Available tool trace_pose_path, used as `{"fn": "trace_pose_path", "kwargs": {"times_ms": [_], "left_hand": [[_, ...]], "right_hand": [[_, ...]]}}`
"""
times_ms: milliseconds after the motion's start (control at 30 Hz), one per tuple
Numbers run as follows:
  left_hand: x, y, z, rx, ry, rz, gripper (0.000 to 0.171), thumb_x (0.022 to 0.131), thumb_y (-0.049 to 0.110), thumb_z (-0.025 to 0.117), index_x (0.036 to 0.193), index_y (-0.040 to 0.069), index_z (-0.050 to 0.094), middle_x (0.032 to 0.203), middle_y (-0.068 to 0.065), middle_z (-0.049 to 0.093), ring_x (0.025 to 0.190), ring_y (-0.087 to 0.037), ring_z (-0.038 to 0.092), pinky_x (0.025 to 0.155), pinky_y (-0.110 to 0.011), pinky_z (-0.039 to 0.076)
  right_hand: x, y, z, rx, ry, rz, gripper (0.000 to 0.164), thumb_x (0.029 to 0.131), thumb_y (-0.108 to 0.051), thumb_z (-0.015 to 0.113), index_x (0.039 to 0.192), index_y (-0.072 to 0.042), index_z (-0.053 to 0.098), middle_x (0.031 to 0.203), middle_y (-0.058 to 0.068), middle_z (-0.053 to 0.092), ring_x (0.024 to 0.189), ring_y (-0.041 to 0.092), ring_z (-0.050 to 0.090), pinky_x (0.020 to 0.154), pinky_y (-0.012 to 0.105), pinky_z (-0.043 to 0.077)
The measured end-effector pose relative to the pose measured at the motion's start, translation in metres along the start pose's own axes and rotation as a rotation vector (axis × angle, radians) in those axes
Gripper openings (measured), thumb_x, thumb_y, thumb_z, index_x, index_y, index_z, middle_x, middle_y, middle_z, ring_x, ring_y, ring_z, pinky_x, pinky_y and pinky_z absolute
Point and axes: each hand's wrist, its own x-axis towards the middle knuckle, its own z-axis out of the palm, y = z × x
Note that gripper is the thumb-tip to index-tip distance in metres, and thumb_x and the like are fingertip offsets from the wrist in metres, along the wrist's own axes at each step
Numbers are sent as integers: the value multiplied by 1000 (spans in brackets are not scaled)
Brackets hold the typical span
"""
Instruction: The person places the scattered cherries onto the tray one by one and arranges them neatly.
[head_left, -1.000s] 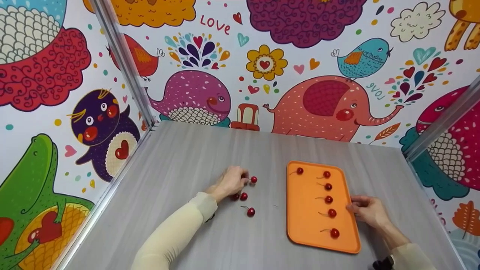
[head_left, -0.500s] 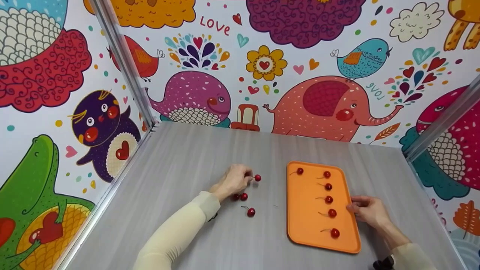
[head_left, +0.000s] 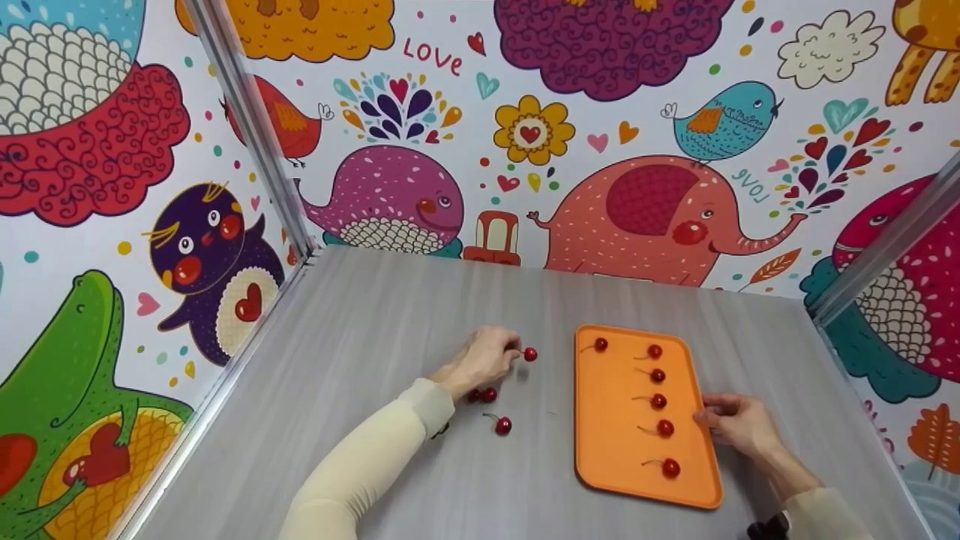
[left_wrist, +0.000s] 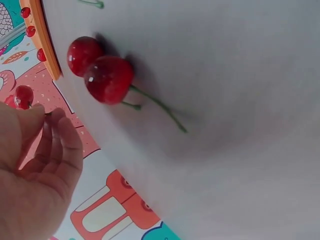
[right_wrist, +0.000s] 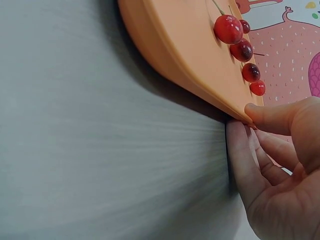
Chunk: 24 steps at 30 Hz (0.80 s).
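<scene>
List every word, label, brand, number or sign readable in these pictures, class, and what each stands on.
"LOVe": red lettering on the back wall, above the purple whale.
"LOVe" mirrored: teal lettering on that wall, above the trunk of the printed elephant.
Orange tray and cherries: no lettering visible.
</scene>
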Motion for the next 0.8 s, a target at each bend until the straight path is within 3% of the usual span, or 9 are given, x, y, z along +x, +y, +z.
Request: {"fn": "trace_pose_path", "kwargs": {"times_ms": [233, 467, 800], "left_hand": [[6, 11, 4, 27, 16, 46, 16, 111, 18, 71, 104, 11, 83, 102, -3, 84, 92, -18, 74, 84, -36, 62], [14, 24, 9, 26, 21, 68, 16, 111, 17, 71, 104, 10, 83, 103, -3, 83, 94, -18, 74, 86, -34, 62], [25, 35, 17, 75, 39, 82, 16, 111, 18, 70, 104, 14, 85, 106, -1, 85, 99, -19, 78, 91, -34, 64]], "right_hand": [[-1, 1, -1, -9, -4, -7, 51, 105, -13, 79, 144, 15, 64, 105, 8, 78, 86, 10, 75, 77, 31, 69], [2, 1, -5, 87, -40, 17, 56, 102, -10, 82, 145, 18, 61, 95, -2, 80, 83, 6, 78, 77, 32, 69], [3, 1, -5, 85, -29, 33, 53, 101, -9, 83, 143, 17, 64, 92, -4, 79, 82, 5, 77, 76, 31, 69]]}}
